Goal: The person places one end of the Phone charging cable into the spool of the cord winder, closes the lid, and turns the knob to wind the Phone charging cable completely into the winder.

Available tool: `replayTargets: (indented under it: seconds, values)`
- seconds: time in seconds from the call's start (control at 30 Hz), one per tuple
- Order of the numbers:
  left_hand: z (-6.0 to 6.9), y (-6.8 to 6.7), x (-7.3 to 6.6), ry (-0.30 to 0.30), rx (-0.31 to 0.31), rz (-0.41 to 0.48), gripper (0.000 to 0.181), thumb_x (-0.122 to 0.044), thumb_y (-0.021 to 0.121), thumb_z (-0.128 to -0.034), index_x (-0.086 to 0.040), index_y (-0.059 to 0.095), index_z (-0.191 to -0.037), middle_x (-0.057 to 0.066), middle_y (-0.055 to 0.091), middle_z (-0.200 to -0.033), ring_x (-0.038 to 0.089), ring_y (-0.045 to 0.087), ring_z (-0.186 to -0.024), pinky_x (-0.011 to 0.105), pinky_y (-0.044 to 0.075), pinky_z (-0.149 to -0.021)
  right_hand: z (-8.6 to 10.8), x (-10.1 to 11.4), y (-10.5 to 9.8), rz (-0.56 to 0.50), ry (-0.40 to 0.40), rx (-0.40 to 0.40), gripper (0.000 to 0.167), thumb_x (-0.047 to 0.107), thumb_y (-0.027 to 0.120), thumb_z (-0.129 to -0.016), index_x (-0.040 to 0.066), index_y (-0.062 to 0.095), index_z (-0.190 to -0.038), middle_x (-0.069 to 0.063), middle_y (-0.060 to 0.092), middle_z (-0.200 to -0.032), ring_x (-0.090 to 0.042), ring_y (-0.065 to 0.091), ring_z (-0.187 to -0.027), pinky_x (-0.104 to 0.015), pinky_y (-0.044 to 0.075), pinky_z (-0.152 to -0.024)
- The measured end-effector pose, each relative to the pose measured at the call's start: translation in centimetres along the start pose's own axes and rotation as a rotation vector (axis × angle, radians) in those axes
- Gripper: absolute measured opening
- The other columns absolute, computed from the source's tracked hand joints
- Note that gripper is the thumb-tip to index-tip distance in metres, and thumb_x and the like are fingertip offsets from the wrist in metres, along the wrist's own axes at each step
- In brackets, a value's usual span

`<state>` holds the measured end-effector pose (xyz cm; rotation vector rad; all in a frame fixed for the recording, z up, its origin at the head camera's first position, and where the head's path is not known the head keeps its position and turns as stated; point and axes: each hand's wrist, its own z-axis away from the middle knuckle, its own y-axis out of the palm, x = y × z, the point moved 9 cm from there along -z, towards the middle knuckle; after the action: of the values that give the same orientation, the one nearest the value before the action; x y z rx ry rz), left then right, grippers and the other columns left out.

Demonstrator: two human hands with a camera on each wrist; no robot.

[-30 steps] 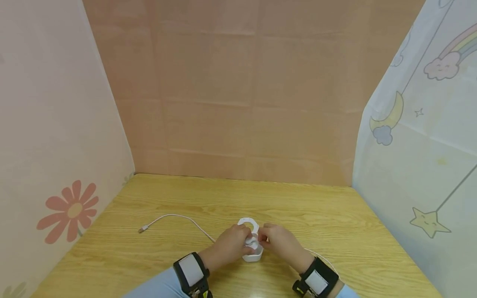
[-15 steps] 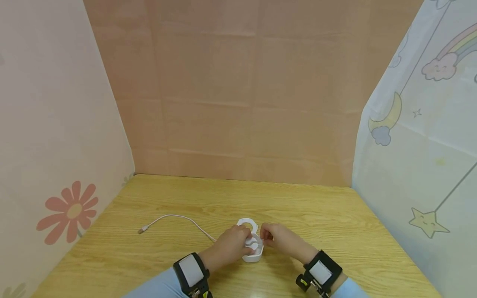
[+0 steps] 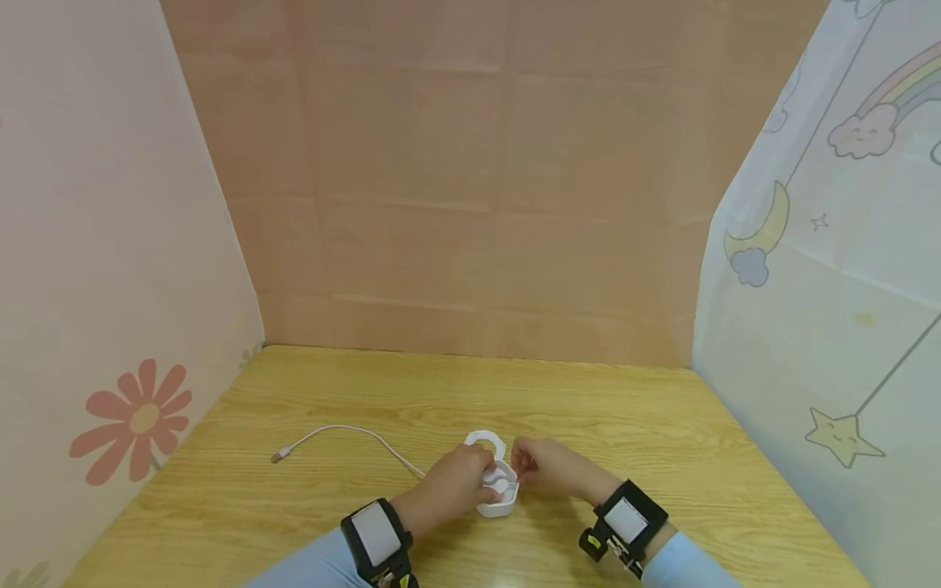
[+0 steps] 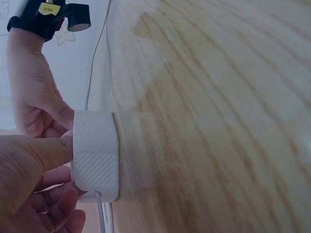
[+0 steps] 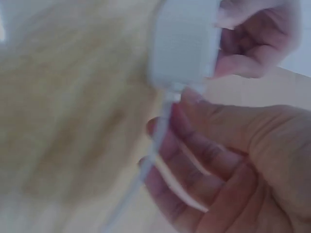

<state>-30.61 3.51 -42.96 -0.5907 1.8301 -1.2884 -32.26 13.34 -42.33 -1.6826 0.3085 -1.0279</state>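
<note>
A small white cable case with angled sides stands on the table in the head view, its ring-shaped lid raised at the far side. A round white hub shows inside. My left hand grips the case from the left, the thumb on its near part. Close against the right side, my right hand pinches the white cable just where it leaves the case, as the right wrist view shows, somewhat blurred. Textured panels mark the case's side in the left wrist view.
The other stretch of cable runs left over the wooden table to a USB plug. An orange-brown backdrop rises behind. Printed cloths, one with a flower, flank the table.
My right fingers have drawn back from over the case's opening to its right side, uncovering the inside. The cable beyond my right wrist has gone out of sight. My left hand stays put.
</note>
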Motion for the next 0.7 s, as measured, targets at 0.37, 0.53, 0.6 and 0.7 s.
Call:
replayTargets:
  seconds: [0.37,0.53,0.6,0.7]
  values:
    - [0.4,0.3,0.4,0.052,-0.012,0.068,0.031,-0.031,0.079,-0.0791,-0.008,0.069,-0.097,-0.007,0.057,-0.089,0.001,0.051,-0.076,0.016,0.047,-0.066,-0.4,3.0,0.7,0.161,0.091,0.059,0.063,0.028,0.083,-0.075,-0.002,0.059,-0.125,-0.012,0.062,-0.117,-0.026,0.06,-0.105,-0.039,0.052,-0.087]
    - [0.6,0.3,1.1,0.028,0.028,0.199,0.032,-0.026,0.078,-0.0815,-0.008,0.068,-0.105,-0.008,0.054,-0.093,-0.001,0.05,-0.077,0.015,0.046,-0.067,-0.6,3.2,1.3,0.195,0.111,0.042,0.062,0.033,0.084,-0.072,0.003,0.063,-0.122,-0.007,0.062,-0.11,-0.019,0.061,-0.096,-0.034,0.053,-0.082]
    - [0.8,0.0,1.7,-0.003,0.043,0.265,0.032,-0.025,0.076,-0.0832,-0.008,0.067,-0.109,-0.008,0.054,-0.094,0.0,0.05,-0.075,0.016,0.046,-0.065,-0.7,3.0,1.3,0.186,0.121,0.038,0.059,0.033,0.085,-0.072,0.005,0.064,-0.12,-0.006,0.061,-0.109,-0.018,0.061,-0.095,-0.034,0.053,-0.081]
    - [1.0,-1.0,3.0,-0.028,0.037,0.29,0.03,-0.023,0.074,-0.0851,-0.009,0.066,-0.11,-0.005,0.057,-0.096,0.001,0.05,-0.073,0.017,0.045,-0.062,-0.8,2.8,1.5,0.168,0.134,0.039,0.057,0.032,0.085,-0.072,0.004,0.065,-0.117,-0.006,0.061,-0.108,-0.018,0.061,-0.093,-0.034,0.053,-0.08]
